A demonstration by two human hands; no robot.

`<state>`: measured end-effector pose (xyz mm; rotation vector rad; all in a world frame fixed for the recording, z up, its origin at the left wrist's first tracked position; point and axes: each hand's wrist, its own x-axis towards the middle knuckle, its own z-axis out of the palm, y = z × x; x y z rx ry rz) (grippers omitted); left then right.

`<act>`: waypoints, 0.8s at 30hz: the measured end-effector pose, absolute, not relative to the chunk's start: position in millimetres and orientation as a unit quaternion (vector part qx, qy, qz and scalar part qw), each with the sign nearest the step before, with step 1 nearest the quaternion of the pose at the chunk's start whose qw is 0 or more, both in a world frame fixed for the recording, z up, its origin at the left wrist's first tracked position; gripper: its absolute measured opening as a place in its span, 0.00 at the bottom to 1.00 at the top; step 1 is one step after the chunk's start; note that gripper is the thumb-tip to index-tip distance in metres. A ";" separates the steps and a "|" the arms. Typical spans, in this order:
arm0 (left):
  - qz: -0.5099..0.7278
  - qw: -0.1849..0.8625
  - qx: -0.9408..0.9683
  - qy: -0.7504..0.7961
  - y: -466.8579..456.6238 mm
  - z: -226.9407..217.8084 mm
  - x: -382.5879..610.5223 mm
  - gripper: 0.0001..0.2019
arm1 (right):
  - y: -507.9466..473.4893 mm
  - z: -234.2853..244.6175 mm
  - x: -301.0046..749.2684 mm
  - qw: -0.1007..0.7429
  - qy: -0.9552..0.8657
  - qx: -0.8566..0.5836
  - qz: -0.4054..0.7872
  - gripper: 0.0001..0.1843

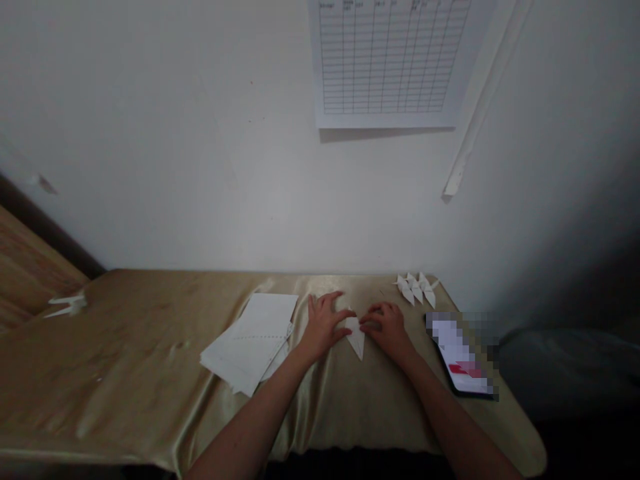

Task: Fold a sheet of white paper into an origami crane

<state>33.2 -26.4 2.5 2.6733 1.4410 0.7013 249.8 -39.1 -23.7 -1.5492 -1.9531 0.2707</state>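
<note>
A small kite-shaped piece of folded white paper [356,340] lies on the gold cloth between my hands, its long point towards me. My left hand [321,325] has its thumb and index finger on the paper's left edge, while its other fingers stretch away. On the upper right edge, the fingertips of my right hand [387,328] are closed and bent against the paper. Fingers partly hide the paper's top end. Beyond my right hand stand several folded paper cranes [416,289] in a row.
Left of my hands is an untidy stack of white paper [250,337]. A phone [463,360] with a lit screen lies near the table's right edge. The gold tablecloth [135,353] meets the wall behind. A small white object [73,305] sits far left; a printed chart [385,73] hangs above.
</note>
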 end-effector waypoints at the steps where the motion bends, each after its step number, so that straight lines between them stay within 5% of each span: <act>1: 0.213 0.003 0.865 0.454 -27.4 2.4 33.6 0.22 | -38.8 -24.6 250.0 0.312 -0.738 -0.590 0.100 0.06; 7: 0.153 -0.027 0.887 0.434 -32.3 0.7 32.2 0.16 | -37.0 -26.3 250.2 0.300 -0.728 -0.610 0.089 0.05; 24: 0.126 -0.046 0.846 0.516 -31.0 -9.4 37.7 0.22 | -45.3 -19.0 245.1 0.273 -0.736 -0.613 0.088 0.09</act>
